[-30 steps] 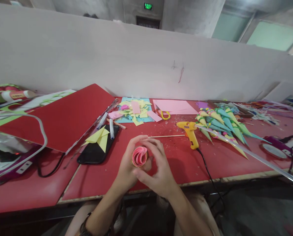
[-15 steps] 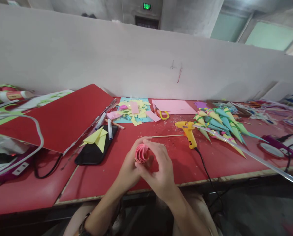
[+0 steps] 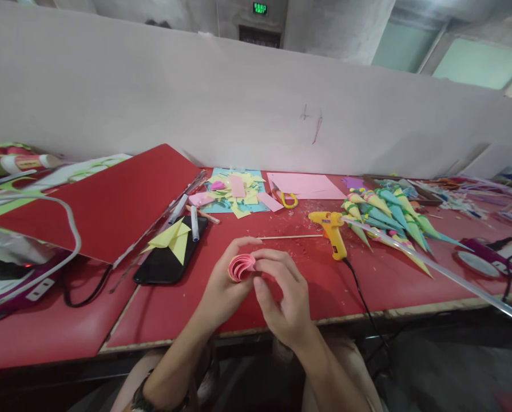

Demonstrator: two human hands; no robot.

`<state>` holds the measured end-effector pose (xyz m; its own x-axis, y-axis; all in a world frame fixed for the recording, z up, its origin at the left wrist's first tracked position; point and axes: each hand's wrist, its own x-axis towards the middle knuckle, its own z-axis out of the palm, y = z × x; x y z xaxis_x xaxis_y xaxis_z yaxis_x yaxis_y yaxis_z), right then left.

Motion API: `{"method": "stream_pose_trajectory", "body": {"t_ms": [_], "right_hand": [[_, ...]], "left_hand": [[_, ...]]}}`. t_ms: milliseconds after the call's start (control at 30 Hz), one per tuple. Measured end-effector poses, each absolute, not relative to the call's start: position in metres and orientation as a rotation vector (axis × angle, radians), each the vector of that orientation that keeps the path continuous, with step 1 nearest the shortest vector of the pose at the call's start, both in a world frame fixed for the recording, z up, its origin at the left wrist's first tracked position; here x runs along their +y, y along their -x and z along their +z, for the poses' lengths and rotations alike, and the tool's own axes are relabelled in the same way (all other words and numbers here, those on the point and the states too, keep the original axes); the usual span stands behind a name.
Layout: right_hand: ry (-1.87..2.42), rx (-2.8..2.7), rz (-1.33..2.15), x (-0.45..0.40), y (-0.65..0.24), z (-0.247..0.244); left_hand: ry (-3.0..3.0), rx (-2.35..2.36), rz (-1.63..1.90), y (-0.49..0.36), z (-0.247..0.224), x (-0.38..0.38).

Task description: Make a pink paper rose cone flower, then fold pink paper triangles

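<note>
A coil of pink paper point(image 3: 239, 268), wound in loose layers like a rosette, is held upright above the red table. My left hand point(image 3: 223, 286) is wrapped round its left and lower side, index finger stretched out behind it. From the right, the curled fingers of my right hand point(image 3: 284, 286) grip the coil's outer edge, the thumb lower and a little apart from it. Just beyond my hands lies a thin wooden stick point(image 3: 290, 237). To the right, a yellow hot glue gun point(image 3: 330, 232) has a long clear glue stick point(image 3: 436, 269) in its back.
Paper cones point(image 3: 388, 212) in yellow and blue lie to the right. Behind are paper scraps point(image 3: 238, 191), yellow-handled scissors point(image 3: 289, 199) and a pink sheet point(image 3: 305, 186). Left of my hands are a black phone point(image 3: 163, 269) with folded yellow paper point(image 3: 174, 240), a marker point(image 3: 194, 223) and red board point(image 3: 101, 200).
The pink coil has tilted and shifted slightly left in my left hand. My right hand has drawn a little to the right, its fingers now at the coil's right edge.
</note>
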<state>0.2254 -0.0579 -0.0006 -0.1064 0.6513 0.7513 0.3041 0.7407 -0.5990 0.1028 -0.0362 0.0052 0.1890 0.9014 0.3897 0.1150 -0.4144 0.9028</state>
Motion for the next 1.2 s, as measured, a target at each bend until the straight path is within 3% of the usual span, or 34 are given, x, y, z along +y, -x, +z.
{"method": "stream_pose_trajectory", "body": {"t_ms": [733, 1200], "right_hand": [[0.865, -1.923, 0.133, -0.053, -0.232, -0.001], [0.827, -1.861, 0.219, -0.058, -0.226, -0.002]], "left_hand": [[-2.078, 1.186, 1.04, -0.083, 0.009, -0.029], [-2.331, 1.464, 1.223, -0.08, 0.005, -0.029]]}}
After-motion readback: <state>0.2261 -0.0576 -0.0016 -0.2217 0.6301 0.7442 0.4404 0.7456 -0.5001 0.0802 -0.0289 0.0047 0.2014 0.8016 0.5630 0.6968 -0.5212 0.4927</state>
